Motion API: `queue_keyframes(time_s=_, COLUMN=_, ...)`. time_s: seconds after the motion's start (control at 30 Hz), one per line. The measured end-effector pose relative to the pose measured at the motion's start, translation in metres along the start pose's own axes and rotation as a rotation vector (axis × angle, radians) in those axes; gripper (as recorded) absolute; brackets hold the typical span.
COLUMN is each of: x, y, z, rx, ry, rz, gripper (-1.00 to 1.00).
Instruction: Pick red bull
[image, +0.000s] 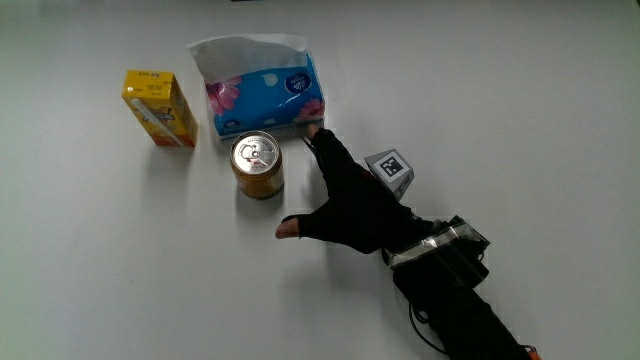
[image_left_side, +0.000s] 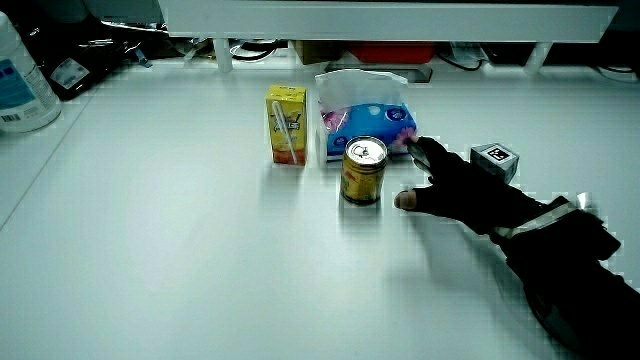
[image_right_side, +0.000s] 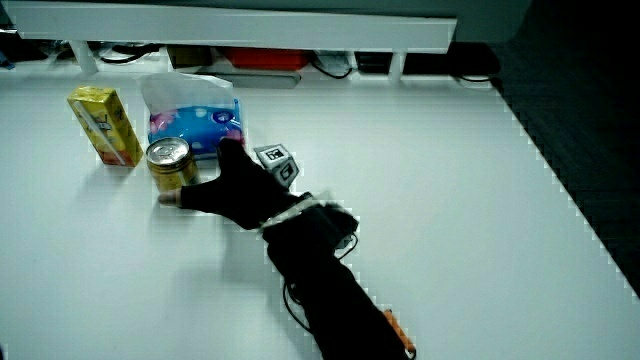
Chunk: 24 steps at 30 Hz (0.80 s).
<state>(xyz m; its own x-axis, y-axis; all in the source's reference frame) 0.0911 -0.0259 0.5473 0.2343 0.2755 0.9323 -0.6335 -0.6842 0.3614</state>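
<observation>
Gold can (image: 258, 165) upright on the table (image: 500, 80), nearer the person than the tissue pack (image: 262, 92); hand (image: 352, 205) just beside, fingers spread, empty; plastic bottle (image_left_side: 22, 80) at the table's edge only in a side view.

tissue pack (image: 262, 92) crowding can (image: 257, 165), juice carton (image: 159, 108) near

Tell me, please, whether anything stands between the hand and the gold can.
Nothing visible does. The hand lies open beside the can, with only bare table between them. The tissue pack sits farther from the person, clear of that gap.
</observation>
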Motion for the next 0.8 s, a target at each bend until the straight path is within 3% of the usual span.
queue_keyframes(time_s=0.27, x=0.007, y=0.017, z=-0.014, rx=0.015, ry=0.062, rz=-0.013, gripper=0.00)
queue_keyframes(time_s=0.33, x=0.009, y=0.020, z=-0.017, rx=0.022, ry=0.077, rz=0.011, gripper=0.00)
queue_keyframes(time_s=0.4, x=0.010, y=0.023, z=-0.019, rx=0.030, ry=0.079, rz=-0.010, gripper=0.00)
queue_keyframes(time_s=0.47, x=0.010, y=0.027, z=-0.022, rx=0.034, ry=0.103, rz=0.021, gripper=0.00)
queue_keyframes(time_s=0.8, x=0.013, y=0.032, z=-0.024, rx=0.052, ry=0.122, rz=0.018, gripper=0.00)
